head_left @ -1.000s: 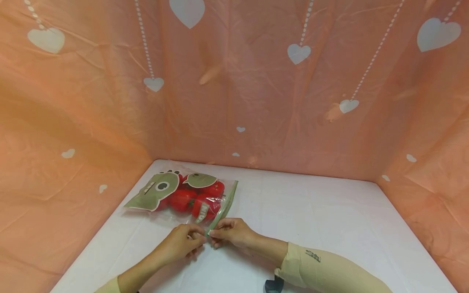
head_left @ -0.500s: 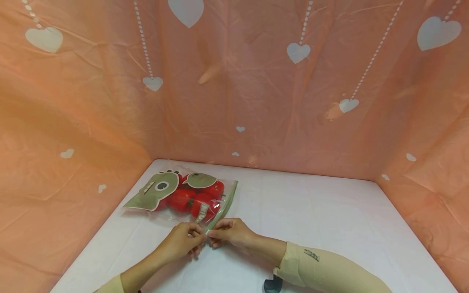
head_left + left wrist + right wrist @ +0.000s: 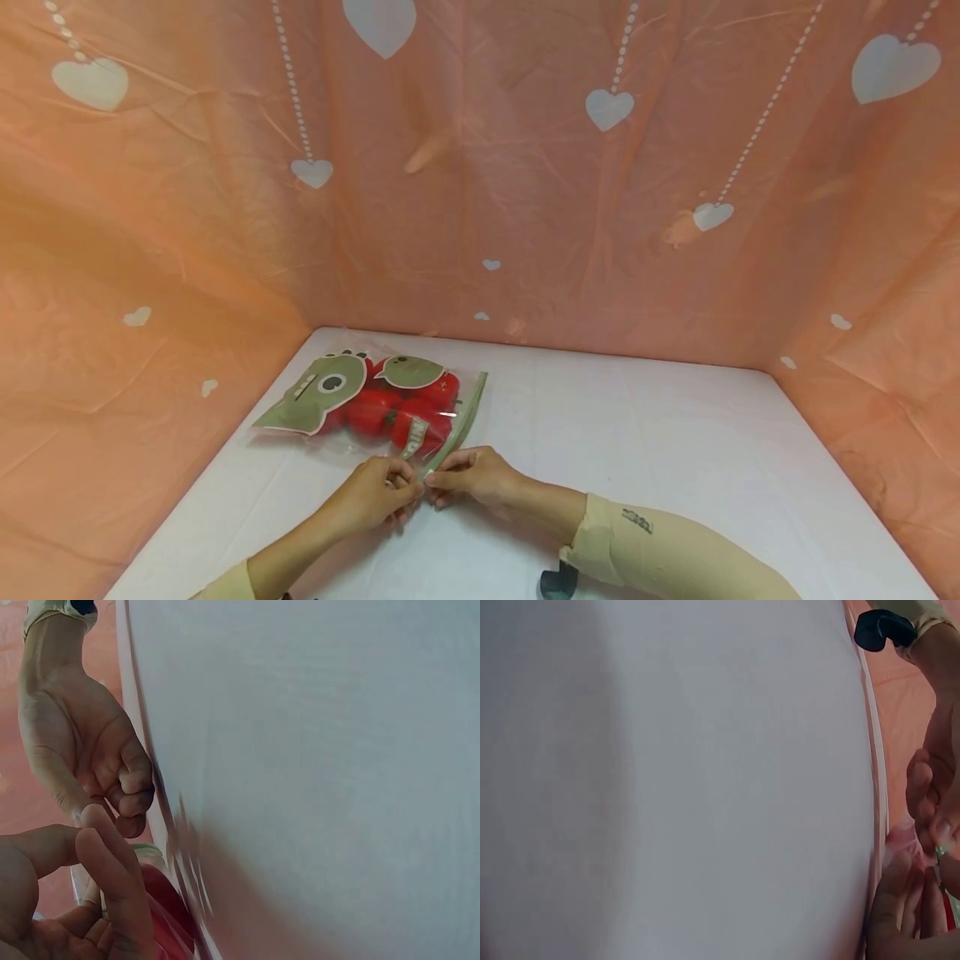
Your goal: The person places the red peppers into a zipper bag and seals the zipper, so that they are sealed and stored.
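A clear zip bag [image 3: 307, 408] printed with green cartoon creatures lies on its side, filled with several red, rounded vegetables [image 3: 371, 412] that have green stems. Its green zip edge [image 3: 468, 418] runs along the right side down to a near corner. At that corner my right hand [image 3: 483, 477] pinches the end of the zip strip between thumb and forefinger. My left hand [image 3: 371, 496] meets it there, thumb and forefinger pinching the bag's corner. The left wrist view has the left hand's fingers [image 3: 124, 900] in front of the bag, hiding much of the grip.
The bag rests on a white table [image 3: 637, 450] at the back left. Orange curtains [image 3: 540, 208] with white hearts enclose the table's back and sides. A black curved piece [image 3: 558, 581] hangs under the right sleeve.
My left fingertips have drawn slightly closer to the right ones at the bag's corner. The right hand and the bag stay almost in place.
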`<action>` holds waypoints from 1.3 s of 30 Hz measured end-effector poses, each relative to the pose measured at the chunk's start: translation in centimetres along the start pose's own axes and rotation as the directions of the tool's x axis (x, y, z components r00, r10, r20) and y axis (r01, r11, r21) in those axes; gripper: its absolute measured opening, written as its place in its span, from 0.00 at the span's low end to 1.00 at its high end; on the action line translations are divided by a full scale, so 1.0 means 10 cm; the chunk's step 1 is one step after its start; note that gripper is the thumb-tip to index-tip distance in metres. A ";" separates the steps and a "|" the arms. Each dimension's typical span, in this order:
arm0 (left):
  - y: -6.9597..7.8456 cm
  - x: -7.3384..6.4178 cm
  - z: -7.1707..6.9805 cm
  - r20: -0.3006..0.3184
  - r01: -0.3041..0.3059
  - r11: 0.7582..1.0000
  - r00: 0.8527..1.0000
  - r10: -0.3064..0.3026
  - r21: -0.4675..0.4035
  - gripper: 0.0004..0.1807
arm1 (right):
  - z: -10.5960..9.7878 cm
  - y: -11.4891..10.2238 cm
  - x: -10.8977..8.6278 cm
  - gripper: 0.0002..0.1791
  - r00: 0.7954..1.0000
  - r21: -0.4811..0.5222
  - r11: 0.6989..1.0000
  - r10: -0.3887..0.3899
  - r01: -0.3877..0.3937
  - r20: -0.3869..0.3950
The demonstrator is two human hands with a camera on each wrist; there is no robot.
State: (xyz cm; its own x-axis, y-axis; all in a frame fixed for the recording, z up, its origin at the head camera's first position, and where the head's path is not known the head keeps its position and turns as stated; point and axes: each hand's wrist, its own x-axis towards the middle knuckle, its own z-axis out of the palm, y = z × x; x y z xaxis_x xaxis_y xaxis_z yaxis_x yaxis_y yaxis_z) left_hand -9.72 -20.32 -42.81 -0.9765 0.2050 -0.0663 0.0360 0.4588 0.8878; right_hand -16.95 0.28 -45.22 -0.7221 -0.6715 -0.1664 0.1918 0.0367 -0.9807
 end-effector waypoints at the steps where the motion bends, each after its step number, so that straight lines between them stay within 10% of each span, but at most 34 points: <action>1: 0.00 0.00 0.00 0.002 -0.001 1.000 1.000 0.001 -0.003 0.06 | -0.01 0.00 0.01 0.11 1.000 -0.001 1.000 -0.003 0.003 -0.005; 39: -0.03 -0.01 -0.02 0.055 -0.047 0.999 0.997 0.048 -0.016 0.07 | -0.34 -0.10 0.20 0.10 0.990 -0.221 0.975 -0.041 0.010 -0.138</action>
State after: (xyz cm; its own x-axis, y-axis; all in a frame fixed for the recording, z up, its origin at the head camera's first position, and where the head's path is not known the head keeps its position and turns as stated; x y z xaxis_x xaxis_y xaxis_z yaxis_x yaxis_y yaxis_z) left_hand -9.71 -20.65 -42.93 -0.9607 0.2734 -0.0487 0.0784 0.4351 0.8969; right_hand -20.86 1.40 -44.90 -0.8145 -0.5635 -0.1384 0.0334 0.1926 -0.9807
